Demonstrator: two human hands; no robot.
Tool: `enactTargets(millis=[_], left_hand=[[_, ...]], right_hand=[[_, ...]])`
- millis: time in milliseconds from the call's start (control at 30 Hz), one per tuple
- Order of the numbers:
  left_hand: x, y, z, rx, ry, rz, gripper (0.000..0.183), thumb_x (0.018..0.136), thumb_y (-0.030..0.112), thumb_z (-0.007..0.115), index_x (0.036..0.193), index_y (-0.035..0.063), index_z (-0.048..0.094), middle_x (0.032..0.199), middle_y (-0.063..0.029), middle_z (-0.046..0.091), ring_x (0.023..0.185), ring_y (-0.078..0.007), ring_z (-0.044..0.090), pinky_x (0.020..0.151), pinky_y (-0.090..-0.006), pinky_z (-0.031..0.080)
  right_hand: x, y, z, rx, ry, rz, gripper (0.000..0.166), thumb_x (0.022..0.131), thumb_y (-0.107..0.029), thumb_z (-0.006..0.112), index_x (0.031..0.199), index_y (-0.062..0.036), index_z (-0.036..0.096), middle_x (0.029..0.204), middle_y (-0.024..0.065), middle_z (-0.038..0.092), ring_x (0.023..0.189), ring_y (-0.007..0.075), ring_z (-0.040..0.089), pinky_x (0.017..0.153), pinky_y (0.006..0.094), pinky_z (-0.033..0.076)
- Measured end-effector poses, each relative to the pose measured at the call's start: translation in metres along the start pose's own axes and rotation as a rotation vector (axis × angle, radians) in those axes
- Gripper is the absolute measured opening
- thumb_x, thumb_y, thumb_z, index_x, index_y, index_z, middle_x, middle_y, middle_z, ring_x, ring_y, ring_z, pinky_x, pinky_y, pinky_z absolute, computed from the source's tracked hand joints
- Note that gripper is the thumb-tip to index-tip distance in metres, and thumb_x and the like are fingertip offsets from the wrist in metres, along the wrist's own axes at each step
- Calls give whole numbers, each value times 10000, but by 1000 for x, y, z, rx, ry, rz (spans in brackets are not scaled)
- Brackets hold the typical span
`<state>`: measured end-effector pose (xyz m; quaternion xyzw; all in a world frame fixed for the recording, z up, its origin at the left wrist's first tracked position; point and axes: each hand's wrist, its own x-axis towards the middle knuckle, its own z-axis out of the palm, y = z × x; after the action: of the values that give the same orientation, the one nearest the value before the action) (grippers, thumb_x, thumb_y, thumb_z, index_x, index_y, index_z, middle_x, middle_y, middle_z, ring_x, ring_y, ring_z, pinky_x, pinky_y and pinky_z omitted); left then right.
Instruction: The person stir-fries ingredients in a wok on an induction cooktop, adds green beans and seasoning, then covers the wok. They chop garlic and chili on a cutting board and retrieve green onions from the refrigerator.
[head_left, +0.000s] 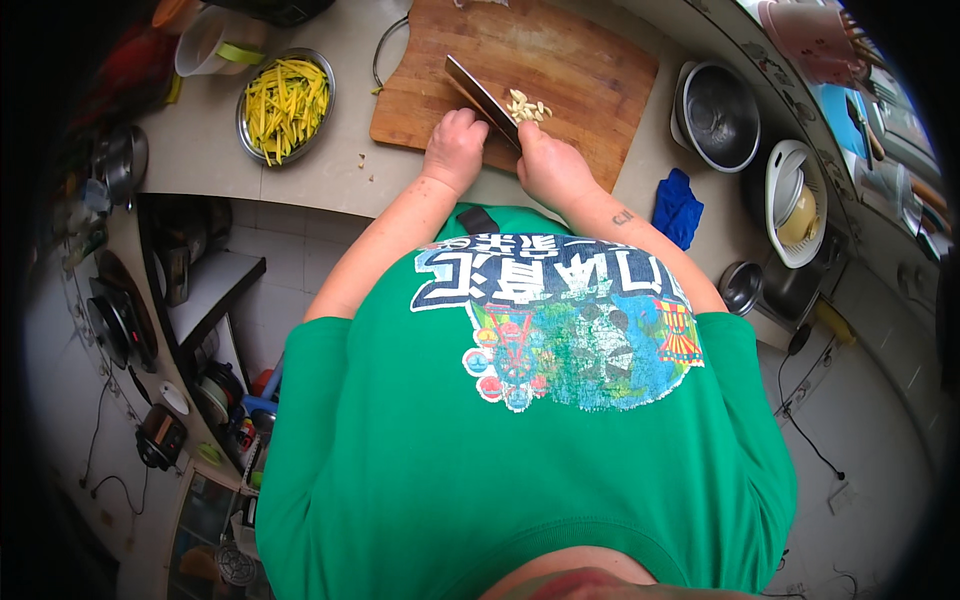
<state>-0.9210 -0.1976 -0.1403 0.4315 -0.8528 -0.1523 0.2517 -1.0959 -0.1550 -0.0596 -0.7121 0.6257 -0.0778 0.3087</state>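
My right hand grips the handle end of a kitchen cleaver, whose blade slants up and to the left over a wooden cutting board. To the right of the blade, close to my right knuckles, lies a small heap of pale garlic pieces. My left hand rests with curled fingers at the board's front edge, left of the cleaver. Its fingertips are tucked out of sight, so whether it holds anything is hidden.
An oval metal plate bears yellow-and-green strips. Small scraps dot the counter. At right are a metal bowl, a blue cloth, a white colander holding dishes, and a smaller metal bowl.
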Motion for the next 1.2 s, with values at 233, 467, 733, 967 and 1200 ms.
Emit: enactTargets(millis=[233, 467, 733, 967, 1200], left_hand=[[2, -3, 5, -41, 36, 10, 65, 741, 62, 578, 802, 71, 598, 853, -119, 559, 825, -328, 567, 697, -428, 507], [2, -4, 7, -45, 95, 16, 76, 732, 52, 580, 806, 65, 593, 852, -125, 555, 813, -335, 562, 686, -427, 510], [0, -3, 3, 4, 66, -20, 34, 715, 52, 589, 730, 72, 566, 808, -119, 537, 807, -333, 564, 666, -438, 509], [1, -5, 2, -28, 69, -82, 72, 697, 33, 633, 741, 67, 586, 807, -118, 557, 805, -339, 574, 687, -439, 506], [1, 3, -1, 29, -3, -35, 14, 724, 56, 584, 737, 62, 586, 816, -112, 546, 838, -316, 569, 693, -424, 516]], right_hand=[[-6, -16, -19, -51, -105, -5, 166, 834, -19, 504, 994, 2, 465, 831, 248, 647, 766, 412, 656, 642, 499, 519], [7, -17, 2, -86, -39, -33, 131, 866, -42, 473, 989, 0, 466, 855, 230, 653, 789, 402, 662, 663, 480, 535], [10, -17, 0, -80, -31, -24, 138, 867, -43, 472, 996, 5, 464, 862, 226, 655, 784, 396, 664, 661, 478, 536], [2, -19, -3, -90, -58, 0, 167, 836, -12, 504, 996, 6, 463, 862, 232, 652, 768, 400, 665, 653, 478, 538], [13, -24, 1, -55, -44, 44, 178, 842, -41, 527, 1004, 1, 466, 899, 229, 654, 835, 403, 662, 700, 486, 534]])
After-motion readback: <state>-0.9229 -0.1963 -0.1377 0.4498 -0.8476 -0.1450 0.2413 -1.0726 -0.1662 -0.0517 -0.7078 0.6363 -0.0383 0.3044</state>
